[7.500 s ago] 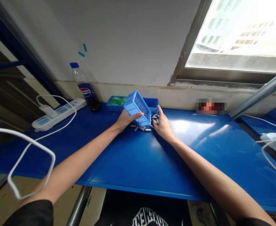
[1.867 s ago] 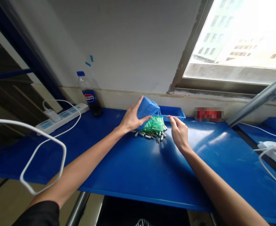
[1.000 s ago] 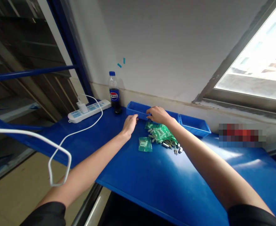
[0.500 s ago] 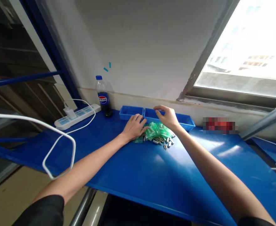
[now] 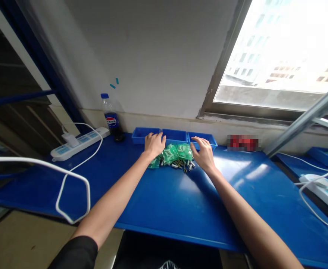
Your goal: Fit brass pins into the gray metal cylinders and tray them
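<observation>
My left hand [image 5: 154, 145] is open, fingers spread, over the front edge where the left blue bin [image 5: 138, 140] meets the middle blue bin [image 5: 175, 136]. I cannot tell whether it touches them. My right hand [image 5: 203, 154] is open as well, its thumb apart from the curved fingers, in front of the right blue bin [image 5: 212, 142]. Between the hands lie green plastic bags [image 5: 171, 153] with small parts inside. Loose metal pieces [image 5: 190, 164], some silvery cylinders and some brass-coloured pins, lie along the near side of the bags.
A cola bottle [image 5: 112, 121] and a white power strip [image 5: 81, 144] stand at the back left of the blue table [image 5: 164, 201]. A white cable [image 5: 88, 194] loops at the left. A blurred red item [image 5: 243, 143] sits by the wall, near a slanted metal pole [image 5: 303, 119].
My right hand has moved back from over the bins to the right side of the green bags, uncovering the bins. The left hand has shifted off the bags towards the bins. The view has turned right.
</observation>
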`<state>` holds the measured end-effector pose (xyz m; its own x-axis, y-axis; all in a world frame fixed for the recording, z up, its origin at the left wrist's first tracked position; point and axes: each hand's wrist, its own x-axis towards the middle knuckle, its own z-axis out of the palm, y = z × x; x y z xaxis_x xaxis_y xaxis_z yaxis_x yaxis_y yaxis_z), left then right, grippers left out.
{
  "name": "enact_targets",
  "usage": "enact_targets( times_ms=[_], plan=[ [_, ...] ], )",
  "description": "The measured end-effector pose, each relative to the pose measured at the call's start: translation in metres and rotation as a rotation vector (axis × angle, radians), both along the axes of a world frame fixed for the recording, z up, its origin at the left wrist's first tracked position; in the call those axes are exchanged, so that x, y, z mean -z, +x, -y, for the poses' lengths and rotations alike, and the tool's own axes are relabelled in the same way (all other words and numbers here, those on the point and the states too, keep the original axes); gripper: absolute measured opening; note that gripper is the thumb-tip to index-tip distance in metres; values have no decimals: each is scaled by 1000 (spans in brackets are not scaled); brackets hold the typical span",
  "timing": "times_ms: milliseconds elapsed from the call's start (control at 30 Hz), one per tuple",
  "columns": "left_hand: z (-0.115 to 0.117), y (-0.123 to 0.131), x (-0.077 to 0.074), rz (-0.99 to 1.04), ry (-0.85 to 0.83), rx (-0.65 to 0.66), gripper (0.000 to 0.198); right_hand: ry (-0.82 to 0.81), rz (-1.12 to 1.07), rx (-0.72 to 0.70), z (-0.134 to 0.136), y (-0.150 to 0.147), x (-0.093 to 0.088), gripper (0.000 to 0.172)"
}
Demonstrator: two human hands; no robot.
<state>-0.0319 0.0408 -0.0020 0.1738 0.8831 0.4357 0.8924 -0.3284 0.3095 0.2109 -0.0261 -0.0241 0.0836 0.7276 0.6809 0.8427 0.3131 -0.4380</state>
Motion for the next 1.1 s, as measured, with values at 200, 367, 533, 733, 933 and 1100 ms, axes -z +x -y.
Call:
enact_targets(
  times_ms=[200,367,533,733,933,1100],
  plan=[
    [-5,-14,14,109,58,78,38,-200,2,-13,-9,4,11,48],
    [-8,-19,18,132,66,125,39,-194,-27,-106,-12,15,13,50],
    [-13,-23,24,155,112,171,39,-162,-22,-180,-13,20,14,48],
    [-12,-37,27,112,134,208,43,-160,-15,-216,-15,14,16,48],
    [-2,-39,23,97,187,244,44,-24,-4,-190,-8,11,14,42],
    [12,-31,10,139,232,326,35,85,37,-196,7,2,2,30]
  ],
)
